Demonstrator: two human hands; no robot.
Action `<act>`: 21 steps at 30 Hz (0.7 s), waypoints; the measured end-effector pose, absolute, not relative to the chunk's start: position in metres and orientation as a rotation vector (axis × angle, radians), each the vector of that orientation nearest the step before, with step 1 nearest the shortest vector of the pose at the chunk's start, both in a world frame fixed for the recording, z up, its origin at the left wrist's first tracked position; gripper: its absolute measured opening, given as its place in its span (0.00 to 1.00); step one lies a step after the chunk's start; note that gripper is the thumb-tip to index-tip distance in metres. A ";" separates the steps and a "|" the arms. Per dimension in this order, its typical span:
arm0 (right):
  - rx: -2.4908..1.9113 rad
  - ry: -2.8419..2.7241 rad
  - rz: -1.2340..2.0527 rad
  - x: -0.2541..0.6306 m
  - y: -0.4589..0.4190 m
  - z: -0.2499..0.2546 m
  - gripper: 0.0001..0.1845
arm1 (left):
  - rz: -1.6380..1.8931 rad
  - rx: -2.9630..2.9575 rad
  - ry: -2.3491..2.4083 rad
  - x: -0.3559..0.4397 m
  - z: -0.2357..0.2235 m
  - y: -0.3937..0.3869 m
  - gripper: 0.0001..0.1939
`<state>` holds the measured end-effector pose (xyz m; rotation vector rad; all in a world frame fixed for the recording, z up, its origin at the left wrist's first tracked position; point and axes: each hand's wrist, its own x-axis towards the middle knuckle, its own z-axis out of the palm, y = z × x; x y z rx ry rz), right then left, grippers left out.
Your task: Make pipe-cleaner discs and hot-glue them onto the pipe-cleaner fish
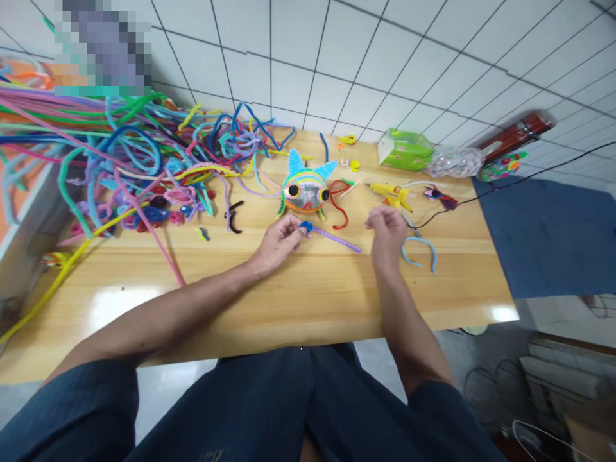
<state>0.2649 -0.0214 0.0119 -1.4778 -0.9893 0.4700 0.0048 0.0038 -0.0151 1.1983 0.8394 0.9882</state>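
Observation:
My left hand [279, 242] pinches a small blue coiled pipe cleaner [307, 226] whose purple tail [339, 240] lies along the wooden table [308, 289] toward my right. My right hand [387, 232] hovers just right of that tail, fingers curled closed; what they hold, if anything, is hidden. Just beyond both hands stands a round pipe-cleaner creature [305, 190] with striped body, big eyes and light blue ears. A red curled pipe cleaner [338, 208] lies at its right side.
A big tangle of coloured pipe cleaners [120, 154] covers the table's left and back. A yellow glue gun [389, 192] with a black cord, a green box [405, 149], a light blue bent pipe cleaner [419, 250] and a clear bag [455, 162] lie right. Blue cloth [548, 231] sits beyond the right edge.

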 end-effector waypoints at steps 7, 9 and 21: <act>-1.874 -0.937 0.055 0.364 0.004 -0.006 0.25 | 1.029 1.193 0.822 0.007 -0.018 0.006 0.18; -1.965 -1.017 0.049 0.372 0.012 -0.012 0.27 | 1.006 1.232 0.832 0.006 -0.018 0.005 0.16; -1.969 -1.233 -0.217 0.356 -0.009 -0.002 0.26 | 0.667 1.758 0.926 -0.002 0.010 -0.007 0.15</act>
